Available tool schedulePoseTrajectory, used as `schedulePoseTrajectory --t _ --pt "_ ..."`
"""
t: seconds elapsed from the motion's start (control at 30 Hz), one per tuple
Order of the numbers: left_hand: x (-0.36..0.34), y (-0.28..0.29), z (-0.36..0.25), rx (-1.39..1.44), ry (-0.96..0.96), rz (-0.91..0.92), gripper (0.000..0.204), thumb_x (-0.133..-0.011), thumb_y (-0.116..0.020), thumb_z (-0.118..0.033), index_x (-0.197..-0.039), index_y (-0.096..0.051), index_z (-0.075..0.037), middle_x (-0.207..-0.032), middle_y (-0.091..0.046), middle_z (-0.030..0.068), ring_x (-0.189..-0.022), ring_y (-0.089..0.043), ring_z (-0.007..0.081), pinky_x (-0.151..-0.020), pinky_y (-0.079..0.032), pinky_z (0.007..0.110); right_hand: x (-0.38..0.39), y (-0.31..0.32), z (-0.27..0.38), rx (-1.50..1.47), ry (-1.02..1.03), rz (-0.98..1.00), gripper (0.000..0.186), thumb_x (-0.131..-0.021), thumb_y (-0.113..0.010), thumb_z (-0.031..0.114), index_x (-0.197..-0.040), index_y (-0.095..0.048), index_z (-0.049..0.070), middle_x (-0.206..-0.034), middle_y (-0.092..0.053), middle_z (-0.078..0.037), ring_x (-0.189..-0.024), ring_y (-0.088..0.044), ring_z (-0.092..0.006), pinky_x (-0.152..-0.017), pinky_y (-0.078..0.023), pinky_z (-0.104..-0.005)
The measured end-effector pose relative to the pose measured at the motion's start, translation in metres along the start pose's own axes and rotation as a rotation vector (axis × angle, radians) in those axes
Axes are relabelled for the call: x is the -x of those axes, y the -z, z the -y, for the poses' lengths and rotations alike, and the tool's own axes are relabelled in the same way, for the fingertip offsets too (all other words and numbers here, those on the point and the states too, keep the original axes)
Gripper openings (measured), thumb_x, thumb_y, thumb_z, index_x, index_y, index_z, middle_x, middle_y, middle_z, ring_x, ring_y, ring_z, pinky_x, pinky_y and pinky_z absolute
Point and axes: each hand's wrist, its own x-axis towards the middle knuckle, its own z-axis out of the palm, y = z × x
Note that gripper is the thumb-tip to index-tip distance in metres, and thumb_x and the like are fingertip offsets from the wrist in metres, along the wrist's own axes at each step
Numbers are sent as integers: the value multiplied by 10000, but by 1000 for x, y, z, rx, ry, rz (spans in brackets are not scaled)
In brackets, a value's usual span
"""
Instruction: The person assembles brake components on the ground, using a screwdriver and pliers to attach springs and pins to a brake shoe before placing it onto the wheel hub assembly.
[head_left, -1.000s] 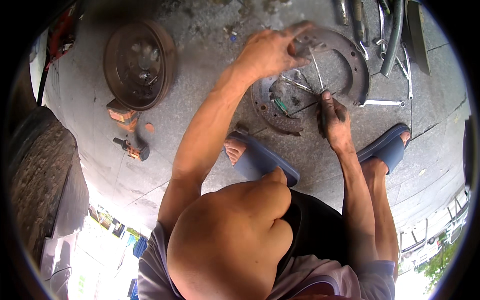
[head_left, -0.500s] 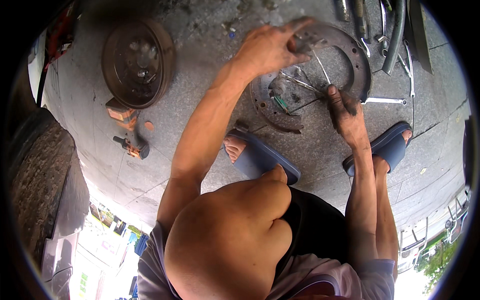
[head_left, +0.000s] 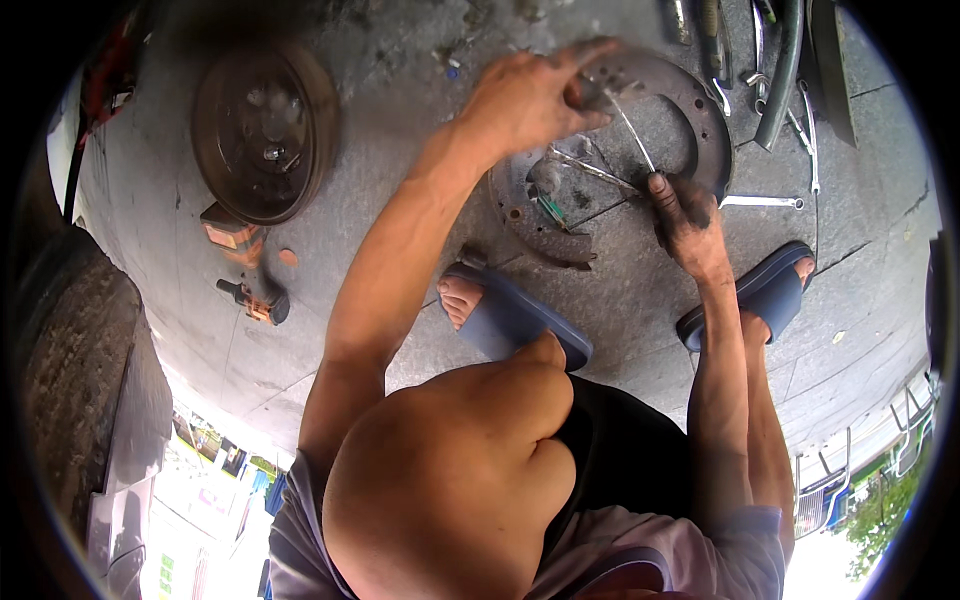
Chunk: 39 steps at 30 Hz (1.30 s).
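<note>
On the floor ahead lies a rusty, curved brake shoe ring with holes along its edge. My left hand is closed over the ring's far left side, its fingers around a small dark metal part that is blurred. My right hand, its fingertips blackened, pinches the near end of a thin shiny metal rod, whose far end meets the dark part. A second thin rod slants from the ring's left side toward my right fingers; whether they grip it too, I cannot tell. A green-marked piece lies inside the ring.
At left stands a rusty brake drum with small metal parts inside; an orange-and-black power tool lies beside it. Wrenches and a dark hose lie at far right. Another wrench touches near the ring. My sandalled feet flank the workspace.
The whole view has shifted slightly, with the scene a little further left. Both hands keep their grips; the small dark part and the rod seem tilted slightly differently.
</note>
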Motion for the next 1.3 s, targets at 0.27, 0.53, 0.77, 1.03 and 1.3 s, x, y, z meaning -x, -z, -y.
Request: schedulePoseTrajectory --t 0.27,0.53,0.77,1.03,1.3 --pt "2 -5 5 12 59 -18 849 -782 -806 -532 -1519 -405 -409 -970 -756 41 -908 -741 244 -987 -555 408 5 -22 -5 -353 -62 -3 551 -1000 -600 529 -845 -674 6 -608 -537 1 -517 -480 -98 -493 -377 -284" --pt "3 -6 -5 146 152 -42 824 -748 -859 -469 -1478 -490 -371 -902 -743 68 -864 -743 247 -876 -586 408 14 -24 10 -573 -182 36 489 -1021 -574 503 -884 -623 36 -636 -523 13 -487 -489 -84 -422 -346 -241" --pt "11 -11 -7 196 199 -51 834 -755 -864 -435 -1491 -488 -318 -875 -738 69 -850 -740 236 -857 -579 396 9 -17 8 -701 -229 187 478 -1039 -542 489 -946 -626 28 -669 -544 1 -481 -483 -82 -415 -345 -240" --pt "11 -14 -11 199 208 -57 862 -765 -874 -362 -1515 -459 -275 -848 -729 60 -796 -725 207 -829 -580 360 8 -14 10 -780 -127 200 430 -1061 -514 429 -1164 -647 33 -650 -503 9 -448 -439 -77 -395 -337 -227" --pt "12 -30 -16 276 225 -128 841 -792 -858 -319 -1523 -445 -248 -827 -728 58 -752 -724 210 -783 -598 354 20 -25 18 -942 -213 178 412 -1053 -547 406 -1250 -637 55 -656 -507 14 -463 -432 -69 -402 -340 -223"
